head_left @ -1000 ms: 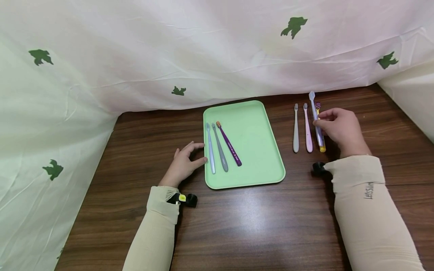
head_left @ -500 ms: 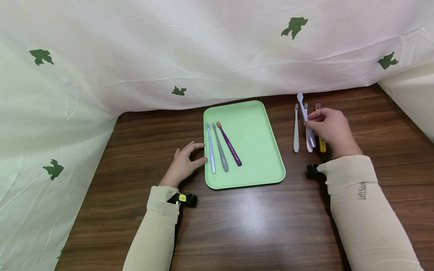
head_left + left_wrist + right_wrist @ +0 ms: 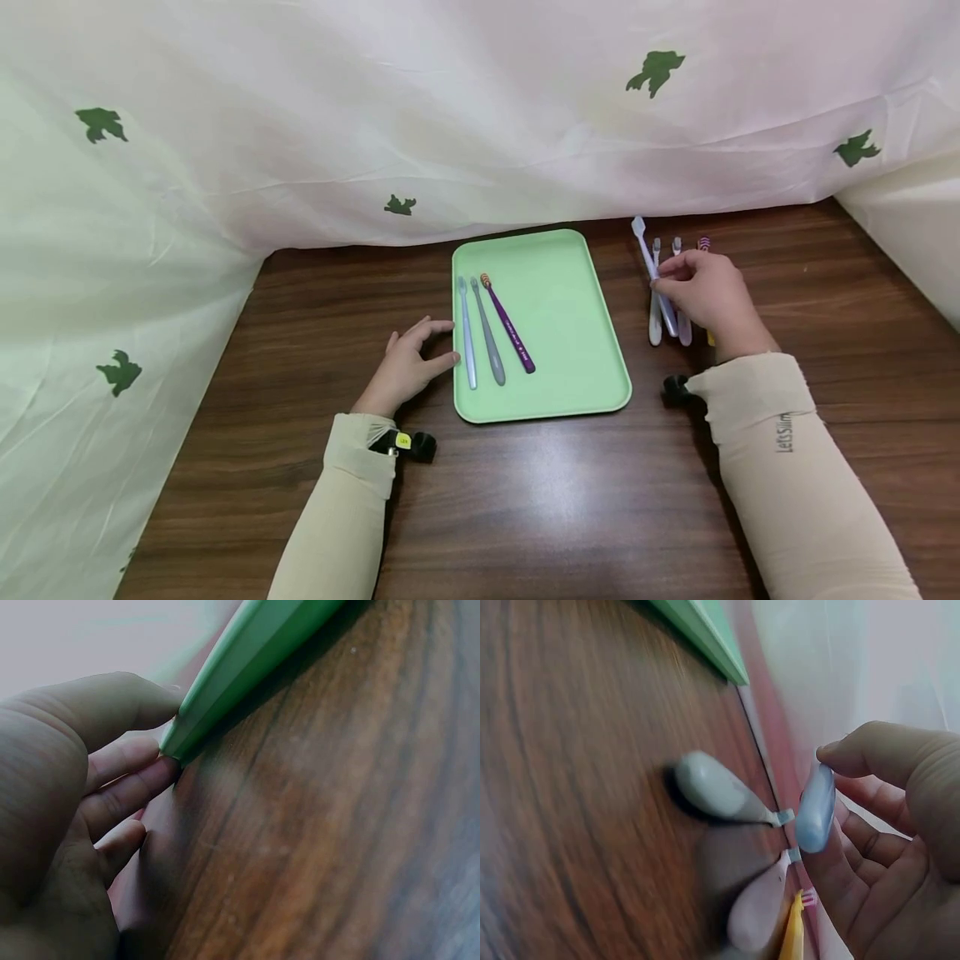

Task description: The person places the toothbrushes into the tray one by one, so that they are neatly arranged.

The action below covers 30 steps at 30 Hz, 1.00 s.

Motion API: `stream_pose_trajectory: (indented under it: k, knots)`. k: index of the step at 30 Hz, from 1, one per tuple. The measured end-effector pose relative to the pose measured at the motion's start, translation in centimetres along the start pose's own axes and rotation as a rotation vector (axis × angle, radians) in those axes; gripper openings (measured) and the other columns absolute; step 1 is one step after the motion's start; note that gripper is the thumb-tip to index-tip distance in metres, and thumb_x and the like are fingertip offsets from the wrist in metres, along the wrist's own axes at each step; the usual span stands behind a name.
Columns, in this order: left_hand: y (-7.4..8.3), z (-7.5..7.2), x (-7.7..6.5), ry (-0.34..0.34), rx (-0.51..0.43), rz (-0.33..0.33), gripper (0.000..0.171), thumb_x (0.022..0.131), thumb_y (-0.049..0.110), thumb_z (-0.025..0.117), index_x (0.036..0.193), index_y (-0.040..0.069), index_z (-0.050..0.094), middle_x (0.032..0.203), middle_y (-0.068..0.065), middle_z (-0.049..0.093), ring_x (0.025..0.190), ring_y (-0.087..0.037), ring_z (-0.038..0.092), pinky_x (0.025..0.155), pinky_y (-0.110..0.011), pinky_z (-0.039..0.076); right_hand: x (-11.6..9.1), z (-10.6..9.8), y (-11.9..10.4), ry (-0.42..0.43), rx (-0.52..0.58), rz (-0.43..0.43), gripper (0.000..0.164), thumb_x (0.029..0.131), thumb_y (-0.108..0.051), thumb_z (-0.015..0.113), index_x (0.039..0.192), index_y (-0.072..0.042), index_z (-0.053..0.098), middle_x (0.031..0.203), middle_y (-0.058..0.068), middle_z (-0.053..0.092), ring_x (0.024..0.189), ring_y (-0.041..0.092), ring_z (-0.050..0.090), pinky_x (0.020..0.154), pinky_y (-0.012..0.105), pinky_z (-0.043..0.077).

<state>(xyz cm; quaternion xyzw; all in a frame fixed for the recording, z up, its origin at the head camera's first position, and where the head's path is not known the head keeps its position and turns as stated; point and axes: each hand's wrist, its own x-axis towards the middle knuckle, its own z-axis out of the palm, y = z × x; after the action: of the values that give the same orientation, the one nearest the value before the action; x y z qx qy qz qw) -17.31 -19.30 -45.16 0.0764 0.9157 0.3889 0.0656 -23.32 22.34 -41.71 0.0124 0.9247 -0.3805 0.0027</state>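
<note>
My right hand (image 3: 712, 296) pinches a pale blue toothbrush (image 3: 643, 244) between thumb and fingers, its head pointing to the back. In the right wrist view the handle end of this toothbrush (image 3: 815, 817) hangs above the table. Under and beside it lie a light grey toothbrush (image 3: 714, 789), a pink toothbrush (image 3: 759, 909) and a yellow toothbrush (image 3: 793, 934), partly hidden by the hand in the head view. My left hand (image 3: 402, 369) rests thumb and fingertips against the left edge of a green tray (image 3: 566, 350), fingers loosely extended.
On the tray's left half lie a light blue toothbrush (image 3: 467, 337), a grey toothbrush (image 3: 488, 333) and a purple toothbrush (image 3: 511, 331) with orange bristles. A white cloth (image 3: 510, 125) with green leaf-like shapes borders the wooden table (image 3: 555, 500) at the back and sides.
My right hand has carried the pale blue toothbrush leftward, from beside the yellow one, past the pink one, to over the light grey one. The left hand stays at the tray.
</note>
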Motion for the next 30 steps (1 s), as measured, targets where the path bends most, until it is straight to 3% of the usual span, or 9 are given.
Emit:
stream_pose_trajectory:
  k: [15,21,30]
  knots:
    - [0.3,0.7,0.3,0.001,-0.002,0.033,0.048,0.093,0.03,0.073,0.138,0.017,0.06,0.147,-0.005,0.053,0.151,-0.022,0.026,0.121,-0.055,-0.005,-0.5,0.0,-1.0,-0.019,-0.001,-0.02,0.028,0.094,-0.021,0.069,0.113,0.0,0.066,0.101,0.018,0.067,0.079,0.024,0.063,0.067,0.032,0.05]
    - [0.0,0.3,-0.3,0.009,0.004,-0.002,0.048,0.093,0.03,0.072,0.138,0.017,0.06,0.148,-0.005,0.052,0.151,-0.022,0.026,0.121,-0.054,-0.006,-0.7,1.0,-1.9,-0.061,0.028,-0.008,0.028,0.095,-0.022,0.068,0.115,-0.002,0.066,0.104,0.017,0.066,0.084,0.026,0.061,0.067,0.031,0.051]
    - [0.0,-0.1,-0.4,0.007,0.003,0.015,0.049,0.092,0.028,0.074,0.138,0.014,0.059,0.15,-0.009,0.051,0.15,-0.026,0.027,0.121,-0.057,-0.005,-1.1,2.0,-2.7,-0.075,0.037,-0.043,0.026,0.096,-0.022,0.068,0.112,-0.003,0.066,0.101,0.015,0.065,0.08,0.025,0.063,0.064,0.031,0.054]
